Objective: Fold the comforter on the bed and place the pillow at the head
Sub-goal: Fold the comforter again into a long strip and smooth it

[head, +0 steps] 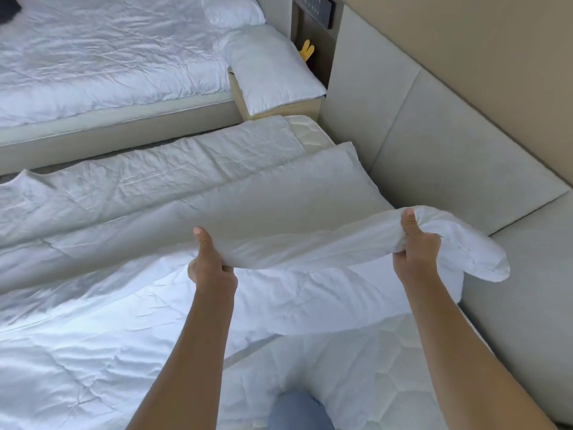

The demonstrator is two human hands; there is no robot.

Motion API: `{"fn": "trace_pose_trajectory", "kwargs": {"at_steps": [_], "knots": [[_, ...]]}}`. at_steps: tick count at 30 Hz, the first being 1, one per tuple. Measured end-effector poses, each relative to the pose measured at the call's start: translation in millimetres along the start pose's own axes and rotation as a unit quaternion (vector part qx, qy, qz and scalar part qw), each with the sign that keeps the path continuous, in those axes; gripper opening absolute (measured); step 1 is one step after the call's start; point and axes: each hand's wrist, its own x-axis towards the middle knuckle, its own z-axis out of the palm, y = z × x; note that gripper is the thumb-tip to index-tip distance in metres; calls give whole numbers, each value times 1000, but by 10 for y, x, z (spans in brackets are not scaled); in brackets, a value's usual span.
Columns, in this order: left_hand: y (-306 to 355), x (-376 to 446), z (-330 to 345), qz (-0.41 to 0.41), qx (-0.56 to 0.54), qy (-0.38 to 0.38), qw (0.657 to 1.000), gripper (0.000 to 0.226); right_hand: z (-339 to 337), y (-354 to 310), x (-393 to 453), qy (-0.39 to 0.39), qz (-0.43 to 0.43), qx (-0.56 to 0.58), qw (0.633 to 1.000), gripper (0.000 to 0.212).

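Observation:
A white comforter (130, 321) lies across the near bed, its far half folded into a long band (155, 181). My left hand (209, 265) grips the comforter's raised edge, thumb up. My right hand (417, 243) is closed on the bunched corner of the same edge, which droops to the right near the headboard. The lifted edge hangs above the quilted mattress (356, 377), bare under it. A white pillow (269, 68) rests on the nightstand between the two beds.
A padded grey headboard (449, 156) runs along the right. A second bed (102, 57) with a white comforter and a pillow (232, 9) stands beyond a narrow floor gap. A yellow object (306, 50) sits in the nightstand niche. My knee (297, 411) shows at the bottom.

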Motion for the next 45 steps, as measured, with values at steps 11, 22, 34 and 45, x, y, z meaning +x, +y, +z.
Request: {"fn": "trace_pose_trajectory", "kwargs": {"at_steps": [11, 22, 34, 45], "knots": [[-25, 1969, 1572, -11, 10, 87, 996, 51, 1468, 959, 2531, -59, 28, -37, 997, 46], [-943, 3920, 1068, 430, 740, -130, 500, 79, 1484, 3032, 3554, -161, -224, -702, 656, 76], [-400, 3903, 315, 459, 727, -2, 511, 75, 1553, 2922, 3600, -183, -233, -693, 657, 75], [922, 4323, -1186, 360, 728, 145, 566, 79, 2505, 3489, 1476, -326, -356, -663, 572, 70]]}}
